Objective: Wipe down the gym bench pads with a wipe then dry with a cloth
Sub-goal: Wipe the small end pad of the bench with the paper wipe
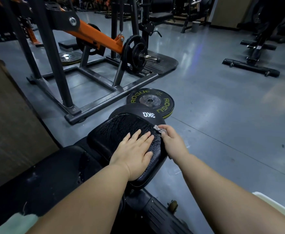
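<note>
A black bench seat pad (pixel 114 132) lies in the lower middle, its cracked surface shiny and wet. My left hand (pixel 135 152) rests flat on it with straight fingers spread. My right hand (pixel 171 141) is at the pad's right edge and pinches a small crumpled greyish wipe (pixel 158 128) against the far right corner. A second, longer black pad (pixel 54 174) continues toward me at lower left, with scuffed white marks.
A black 3KG ball or plate (pixel 148 114) sits just beyond the pad, with a Rogue weight plate (pixel 150 101) flat on the grey floor behind it. An orange-and-black plate-loaded machine (pixel 87 53) stands at upper left. Another bench frame (pixel 253 63) is at upper right. A white bin edge (pixel 276 206) shows lower right.
</note>
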The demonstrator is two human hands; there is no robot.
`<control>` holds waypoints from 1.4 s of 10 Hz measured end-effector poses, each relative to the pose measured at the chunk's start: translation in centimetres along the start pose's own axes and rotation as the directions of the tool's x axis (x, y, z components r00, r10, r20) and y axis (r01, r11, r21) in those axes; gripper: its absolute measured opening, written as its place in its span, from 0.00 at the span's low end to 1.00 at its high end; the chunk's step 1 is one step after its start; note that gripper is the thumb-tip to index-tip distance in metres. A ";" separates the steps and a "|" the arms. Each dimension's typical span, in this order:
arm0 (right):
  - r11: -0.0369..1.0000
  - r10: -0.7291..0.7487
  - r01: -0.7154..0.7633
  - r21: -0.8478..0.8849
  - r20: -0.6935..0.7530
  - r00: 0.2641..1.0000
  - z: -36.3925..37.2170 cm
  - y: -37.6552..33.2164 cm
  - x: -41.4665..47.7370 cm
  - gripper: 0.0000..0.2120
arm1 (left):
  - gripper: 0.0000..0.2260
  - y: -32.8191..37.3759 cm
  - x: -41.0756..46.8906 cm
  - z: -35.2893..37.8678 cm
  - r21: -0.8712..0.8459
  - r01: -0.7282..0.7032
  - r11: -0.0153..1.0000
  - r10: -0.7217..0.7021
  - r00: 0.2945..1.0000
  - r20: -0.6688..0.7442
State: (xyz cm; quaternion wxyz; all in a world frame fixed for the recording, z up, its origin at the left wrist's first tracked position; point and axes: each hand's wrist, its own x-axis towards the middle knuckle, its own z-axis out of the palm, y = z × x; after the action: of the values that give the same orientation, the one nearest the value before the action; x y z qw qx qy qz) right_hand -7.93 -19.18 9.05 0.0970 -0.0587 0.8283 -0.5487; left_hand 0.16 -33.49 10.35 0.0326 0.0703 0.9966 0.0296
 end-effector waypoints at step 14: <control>0.893 -0.097 0.195 -0.405 0.249 0.964 1.1 -2.2 4.6 0.18 | 0.26 -0.1 0.0 0.1 -0.023 0.015 1.000 -0.016 1.000 -0.009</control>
State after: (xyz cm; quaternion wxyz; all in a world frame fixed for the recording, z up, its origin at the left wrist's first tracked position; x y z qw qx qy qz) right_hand -12.20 -21.95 10.25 0.1322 -0.2018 0.9051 -0.3502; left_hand 0.16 -33.63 10.20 0.0292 0.0620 0.9968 0.0412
